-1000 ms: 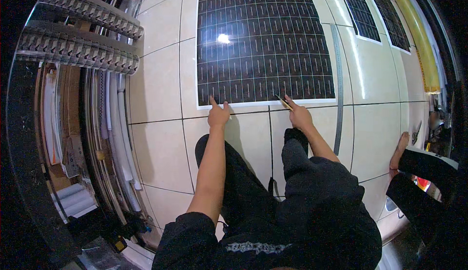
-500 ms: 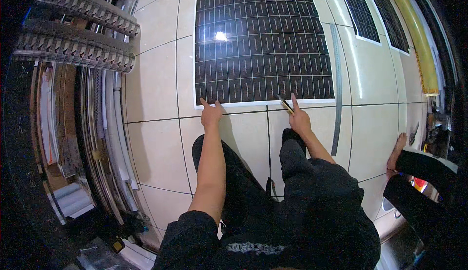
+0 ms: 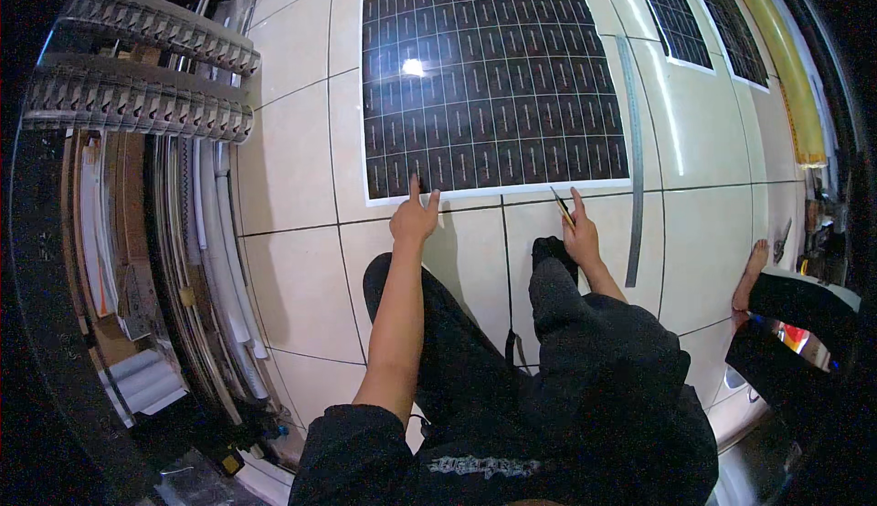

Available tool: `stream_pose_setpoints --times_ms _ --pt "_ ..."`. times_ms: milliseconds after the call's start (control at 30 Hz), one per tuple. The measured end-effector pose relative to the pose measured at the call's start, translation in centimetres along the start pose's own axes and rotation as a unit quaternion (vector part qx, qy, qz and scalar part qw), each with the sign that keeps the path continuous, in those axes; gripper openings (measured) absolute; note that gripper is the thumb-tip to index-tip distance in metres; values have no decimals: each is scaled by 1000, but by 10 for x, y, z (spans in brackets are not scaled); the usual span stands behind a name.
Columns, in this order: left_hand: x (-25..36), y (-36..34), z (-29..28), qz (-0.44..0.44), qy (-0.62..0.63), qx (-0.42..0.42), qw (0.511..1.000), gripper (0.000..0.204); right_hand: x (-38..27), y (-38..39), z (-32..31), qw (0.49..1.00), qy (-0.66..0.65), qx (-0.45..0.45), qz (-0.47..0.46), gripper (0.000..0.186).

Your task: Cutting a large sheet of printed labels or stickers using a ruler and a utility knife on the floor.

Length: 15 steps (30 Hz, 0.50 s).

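The dark gridded sheet lies flat on the tiled floor; it looks light, thin and glossy — probably flexible, easily creased, best taken by its white margins. The left hand holds nothing, fingers extended over the near edge, while the right hand grips a slim tool. Compared with half a second ago, both hands sit farther right along that edge.
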<state>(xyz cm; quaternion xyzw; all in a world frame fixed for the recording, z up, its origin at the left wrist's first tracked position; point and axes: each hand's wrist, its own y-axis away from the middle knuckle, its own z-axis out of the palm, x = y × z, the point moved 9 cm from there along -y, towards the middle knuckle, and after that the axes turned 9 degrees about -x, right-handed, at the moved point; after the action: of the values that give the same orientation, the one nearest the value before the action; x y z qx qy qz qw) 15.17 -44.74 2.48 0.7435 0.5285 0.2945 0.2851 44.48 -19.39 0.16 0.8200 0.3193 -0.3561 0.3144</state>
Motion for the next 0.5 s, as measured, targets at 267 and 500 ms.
stream_pose_setpoints --times_ms 267,500 --pt "35 11 15 61 -73 33 995 82 2 1 -1 1000 10 9 -10 72" --pt "67 18 28 123 -103 61 985 83 3 0 -1 1000 8 -3 -5 74"
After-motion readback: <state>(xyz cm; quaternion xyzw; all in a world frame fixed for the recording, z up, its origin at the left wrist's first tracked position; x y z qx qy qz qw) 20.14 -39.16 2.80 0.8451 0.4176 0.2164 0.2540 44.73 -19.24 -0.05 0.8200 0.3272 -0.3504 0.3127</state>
